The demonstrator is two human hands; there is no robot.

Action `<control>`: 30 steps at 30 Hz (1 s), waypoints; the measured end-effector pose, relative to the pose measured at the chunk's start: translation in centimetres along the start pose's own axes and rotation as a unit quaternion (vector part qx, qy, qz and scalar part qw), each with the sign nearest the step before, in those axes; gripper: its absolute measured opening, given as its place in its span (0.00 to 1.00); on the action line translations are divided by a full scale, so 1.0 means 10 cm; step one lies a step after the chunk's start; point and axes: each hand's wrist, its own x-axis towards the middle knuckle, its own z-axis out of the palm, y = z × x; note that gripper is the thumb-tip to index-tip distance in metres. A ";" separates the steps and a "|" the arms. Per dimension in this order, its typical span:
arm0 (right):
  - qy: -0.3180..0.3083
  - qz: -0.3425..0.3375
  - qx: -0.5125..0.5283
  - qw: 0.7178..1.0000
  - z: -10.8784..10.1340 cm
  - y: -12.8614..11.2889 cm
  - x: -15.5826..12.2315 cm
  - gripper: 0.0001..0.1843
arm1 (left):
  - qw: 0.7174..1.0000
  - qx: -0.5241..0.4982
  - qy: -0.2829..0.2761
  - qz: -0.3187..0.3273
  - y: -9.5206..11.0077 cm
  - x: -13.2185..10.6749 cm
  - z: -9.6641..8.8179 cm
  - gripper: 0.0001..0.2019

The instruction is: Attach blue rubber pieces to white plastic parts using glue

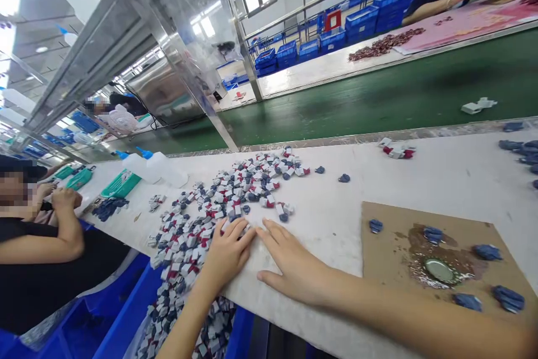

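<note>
A big heap of small white, red and blue parts (218, 202) is spread over the white table (336, 202) and spills over its near edge at the left. My left hand (227, 252) lies flat on the near side of the heap, fingers stretched out and touching the parts. My right hand (294, 264) rests flat on the bare table beside it, fingers straight and together, tips almost touching the left hand. Neither hand holds anything that I can see.
A brown cardboard sheet (390, 258) at the right carries a metal lid (439, 269) in a glue stain and several blue pieces (487, 251). Squeeze bottles (162, 167) lie at the left. A seated person (50, 247) works at the left. Blue bins (121, 320) stand below the table; a green conveyor belt (378, 96) runs behind.
</note>
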 end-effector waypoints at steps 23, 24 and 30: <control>0.205 0.239 -0.096 0.944 -0.05 0.97 0.85 0.36 | 0.976 0.081 0.081 -0.183 -0.23 -2.26 0.43 0.16; 0.199 0.243 -0.097 0.945 -0.05 0.96 0.86 0.35 | 0.972 0.081 0.096 -0.197 -0.16 -2.21 0.37 0.16; 0.146 0.216 -0.126 0.957 -0.33 0.98 0.85 0.23 | 0.967 -0.077 0.238 -0.057 0.41 -0.60 0.02 0.18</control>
